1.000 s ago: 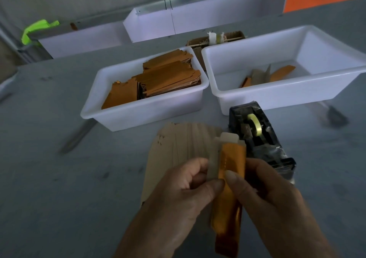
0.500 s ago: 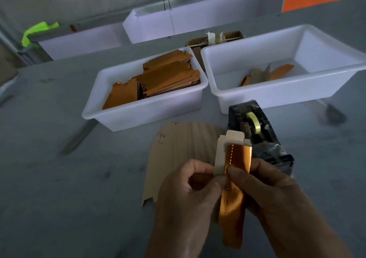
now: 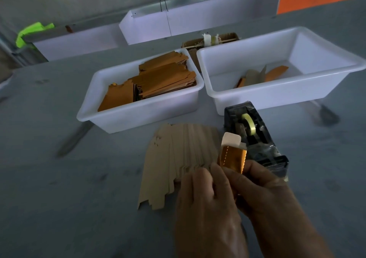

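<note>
A small gold carton [image 3: 233, 158] with a pale flap on top stands upright between my two hands. My left hand [image 3: 206, 204] grips its left side, and my right hand [image 3: 263, 192] grips its right side; most of the carton's lower part is hidden by them. Just left of it a fanned stack of flat tan carton blanks [image 3: 178, 158] lies on the grey table [image 3: 69, 198]. A black tape dispenser [image 3: 255, 138] with a yellowish roll sits right behind the carton.
A white bin [image 3: 138, 115] filled with flat gold blanks stands at the middle back. A larger white bin [image 3: 277, 95] with a few pieces stands at the right. A brown cardboard box [image 3: 210, 41] and white troughs [image 3: 178, 23] lie farther back.
The carton has been turned and its sides pushed out into a box shape. Both hands have slid up over it, so less of its length shows.
</note>
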Tool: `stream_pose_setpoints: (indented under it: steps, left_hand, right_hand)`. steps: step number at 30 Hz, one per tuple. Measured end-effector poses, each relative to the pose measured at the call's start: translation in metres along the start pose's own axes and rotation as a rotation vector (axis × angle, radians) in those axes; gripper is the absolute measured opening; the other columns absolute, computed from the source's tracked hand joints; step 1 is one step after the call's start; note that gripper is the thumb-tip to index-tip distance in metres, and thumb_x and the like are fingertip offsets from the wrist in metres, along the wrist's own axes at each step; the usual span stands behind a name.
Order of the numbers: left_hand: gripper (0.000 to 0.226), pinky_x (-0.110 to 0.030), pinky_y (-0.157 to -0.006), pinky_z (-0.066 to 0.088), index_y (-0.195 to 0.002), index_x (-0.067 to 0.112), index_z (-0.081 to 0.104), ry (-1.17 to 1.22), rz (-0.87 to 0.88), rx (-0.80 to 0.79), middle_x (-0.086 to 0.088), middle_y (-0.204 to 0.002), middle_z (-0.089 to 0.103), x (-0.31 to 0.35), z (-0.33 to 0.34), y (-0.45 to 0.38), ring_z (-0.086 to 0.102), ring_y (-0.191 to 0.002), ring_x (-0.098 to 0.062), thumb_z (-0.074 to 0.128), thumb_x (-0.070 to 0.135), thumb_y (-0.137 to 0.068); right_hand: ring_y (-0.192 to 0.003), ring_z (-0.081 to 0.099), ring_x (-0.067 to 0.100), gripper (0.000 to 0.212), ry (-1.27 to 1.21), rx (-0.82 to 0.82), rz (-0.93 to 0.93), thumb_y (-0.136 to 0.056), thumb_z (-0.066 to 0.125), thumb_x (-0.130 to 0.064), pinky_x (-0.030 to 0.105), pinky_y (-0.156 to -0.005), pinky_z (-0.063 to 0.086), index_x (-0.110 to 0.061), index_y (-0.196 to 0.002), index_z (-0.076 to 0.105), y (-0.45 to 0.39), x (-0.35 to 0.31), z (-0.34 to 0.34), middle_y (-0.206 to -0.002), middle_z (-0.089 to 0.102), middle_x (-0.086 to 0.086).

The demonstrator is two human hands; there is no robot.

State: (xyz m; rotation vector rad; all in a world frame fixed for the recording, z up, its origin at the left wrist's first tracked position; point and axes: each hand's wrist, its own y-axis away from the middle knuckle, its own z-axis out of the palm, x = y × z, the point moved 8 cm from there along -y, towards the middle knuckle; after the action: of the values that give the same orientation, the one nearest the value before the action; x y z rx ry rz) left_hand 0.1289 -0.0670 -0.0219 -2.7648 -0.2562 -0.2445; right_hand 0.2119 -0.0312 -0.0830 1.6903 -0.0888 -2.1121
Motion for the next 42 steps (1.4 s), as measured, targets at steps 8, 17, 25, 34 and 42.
stream_pose_setpoints:
  steps: [8, 17, 25, 34, 42]
  left_hand:
    - [0.034, -0.013, -0.043, 0.041, -0.091, 0.019, 0.079, -0.008, 0.054, -0.032, 0.004, -0.071, 0.051, 0.003, 0.015, 0.016, 0.037, -0.070, -0.010, 0.075, 0.031, -0.060]
    - [0.013, -0.016, -0.057, 0.047, -0.079, 0.029, 0.068, 0.949, -0.478, -0.294, 0.011, -0.070, 0.070, -0.050, 0.026, 0.019, 0.063, -0.064, -0.002, 0.077, 0.026, -0.071]
    - [0.027, -0.011, -0.043, 0.041, -0.079, 0.016, 0.073, 1.175, -0.441, -0.552, 0.005, -0.054, 0.065, -0.042, 0.019, 0.014, 0.058, -0.045, 0.001, 0.066, 0.037, -0.062]
    - [0.012, -0.009, -0.030, 0.031, -0.070, -0.001, 0.067, 1.467, -0.673, -0.529, -0.004, -0.044, 0.056, -0.034, 0.031, 0.014, 0.044, -0.027, -0.005, 0.067, 0.007, -0.061]
    - [0.007, -0.012, -0.031, 0.032, -0.064, 0.010, 0.067, 1.473, -0.777, -0.325, 0.000, -0.047, 0.055, -0.029, 0.043, 0.015, 0.045, -0.032, -0.004, 0.069, 0.010, -0.071]
  right_hand:
    - [-0.080, 0.072, 0.017, 0.033, -0.026, -0.036, 0.011, -0.066, 0.064, -0.050, 0.024, -0.063, 0.056, -0.022, -0.082, 0.074, 0.004, 0.004, 0.000, -0.080, 0.074, 0.006]
    - [-0.065, 0.062, 0.017, 0.027, -0.056, 0.022, 0.029, -0.060, 0.067, -0.041, 0.041, -0.080, 0.052, -0.014, -0.061, 0.068, 0.001, 0.005, -0.002, -0.064, 0.063, 0.007]
    - [-0.055, 0.055, 0.016, 0.021, -0.166, -0.051, 0.088, -0.066, 0.064, -0.034, 0.028, -0.064, 0.050, -0.016, -0.056, 0.064, 0.005, 0.005, 0.004, -0.057, 0.053, 0.006]
    - [-0.064, 0.065, 0.027, 0.050, 0.258, -0.024, -0.094, -0.056, 0.058, -0.057, 0.036, -0.067, 0.057, -0.011, -0.073, 0.066, 0.010, -0.028, -0.004, -0.066, 0.065, 0.015]
    - [-0.078, 0.059, -0.007, 0.007, 0.709, 0.384, -0.424, -0.076, 0.067, -0.036, 0.004, -0.066, 0.041, -0.036, -0.069, 0.068, 0.005, -0.081, -0.081, -0.091, 0.064, -0.018]
